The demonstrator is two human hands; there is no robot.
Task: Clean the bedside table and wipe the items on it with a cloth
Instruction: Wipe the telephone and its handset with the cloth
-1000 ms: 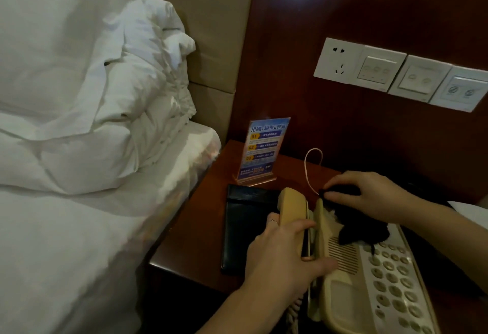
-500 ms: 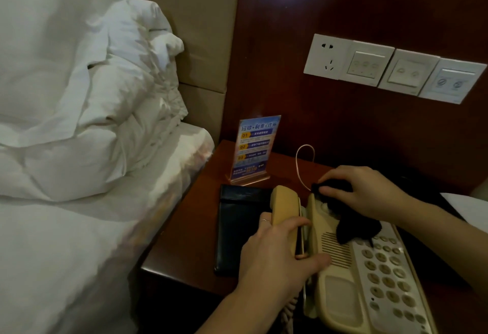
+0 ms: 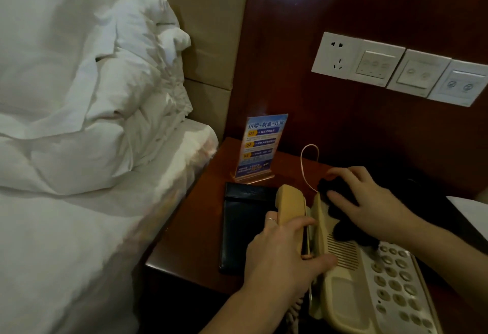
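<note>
A cream telephone [image 3: 369, 286] sits on the right of the dark wooden bedside table [image 3: 195, 233]. My left hand [image 3: 280, 257] grips its handset [image 3: 290, 204], lifted off the cradle beside the base. My right hand [image 3: 367, 201] presses a dark cloth [image 3: 343, 230] onto the top of the phone base, fingers spread over it. A black folder [image 3: 243, 225] lies flat left of the handset. A blue card in a clear stand [image 3: 260, 146] stands upright at the back of the table.
A bed with white sheets and a crumpled duvet [image 3: 87, 127] borders the table on the left. A socket and switch panels [image 3: 396, 68] are on the wood wall above. A thin cord loop [image 3: 309, 164] rises behind the phone. Something white [image 3: 472, 212] lies at the far right.
My right hand with the cloth has shifted slightly along the top of the phone base. My left hand keeps its hold on the handset. The view has drifted a little.
</note>
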